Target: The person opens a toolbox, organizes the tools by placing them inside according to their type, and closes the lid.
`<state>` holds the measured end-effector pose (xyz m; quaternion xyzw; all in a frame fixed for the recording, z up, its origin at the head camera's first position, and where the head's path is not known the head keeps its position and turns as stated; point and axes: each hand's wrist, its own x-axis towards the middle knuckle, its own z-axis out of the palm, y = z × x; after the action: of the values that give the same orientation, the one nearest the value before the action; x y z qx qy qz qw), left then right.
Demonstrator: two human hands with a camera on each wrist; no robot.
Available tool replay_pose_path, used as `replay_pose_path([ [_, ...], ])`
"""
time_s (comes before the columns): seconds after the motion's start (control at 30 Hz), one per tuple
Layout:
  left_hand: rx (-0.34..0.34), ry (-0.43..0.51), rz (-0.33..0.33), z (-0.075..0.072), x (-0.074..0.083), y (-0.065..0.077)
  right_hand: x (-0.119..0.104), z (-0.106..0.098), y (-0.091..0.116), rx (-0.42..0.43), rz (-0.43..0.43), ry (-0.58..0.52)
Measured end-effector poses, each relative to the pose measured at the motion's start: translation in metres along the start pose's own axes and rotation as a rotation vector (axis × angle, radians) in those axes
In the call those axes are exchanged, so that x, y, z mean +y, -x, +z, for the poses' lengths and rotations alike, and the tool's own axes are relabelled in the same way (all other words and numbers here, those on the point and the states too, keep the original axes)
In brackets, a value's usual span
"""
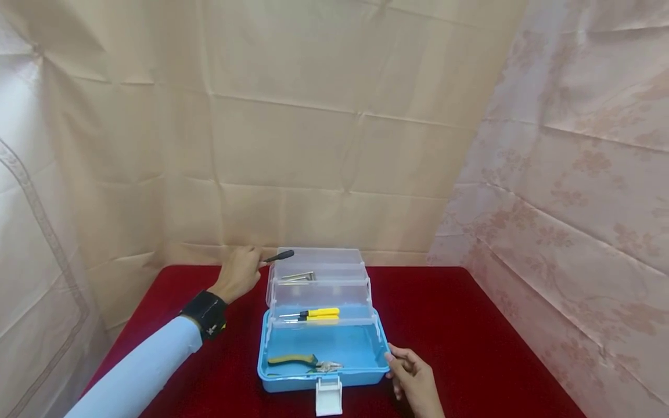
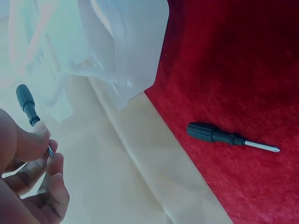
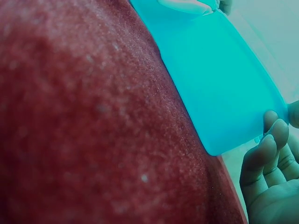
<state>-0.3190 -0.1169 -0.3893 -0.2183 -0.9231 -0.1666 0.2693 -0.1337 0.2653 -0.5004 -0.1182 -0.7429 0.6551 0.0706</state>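
At the far left of the table, my left hand (image 1: pixel 240 276) pinches a small black-handled screwdriver (image 1: pixel 280 255) by its metal shaft. Its ribbed handle points up and away from the fingers in the left wrist view. Beside this hand stands the blue toolbox (image 1: pixel 360 378) with its clear trays folded up and back. My right hand (image 1: pixel 413 371) grips the box's right front corner, thumb at the rim and fingers against the outer wall. Pliers (image 1: pixel 292 359) with yellow-green handles lie in the base. Yellow-handled screwdrivers (image 1: pixel 324 312) show through the lower tray, and L-shaped metal pieces (image 1: pixel 298 277) higher up.
A second black-handled screwdriver (image 2: pixel 210 133) lies on the red tablecloth (image 2: pixel 247 186) near the table's edge. The white latch (image 1: pixel 328 397) hangs down at the front of the box. Beige cloth (image 1: pixel 313 145) hangs behind the table.
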Motion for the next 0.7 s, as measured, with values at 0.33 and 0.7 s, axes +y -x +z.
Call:
replay_pose_path([
  [0.33,-0.021,0.069,0.013,0.004,0.01,-0.004,0.001,-0.001,0.003,0.019,-0.007,0.012],
  [0.7,-0.004,0.144,0.081,0.006,0.017,-0.011,-0.002,0.002,0.005,0.009,0.0,-0.003],
])
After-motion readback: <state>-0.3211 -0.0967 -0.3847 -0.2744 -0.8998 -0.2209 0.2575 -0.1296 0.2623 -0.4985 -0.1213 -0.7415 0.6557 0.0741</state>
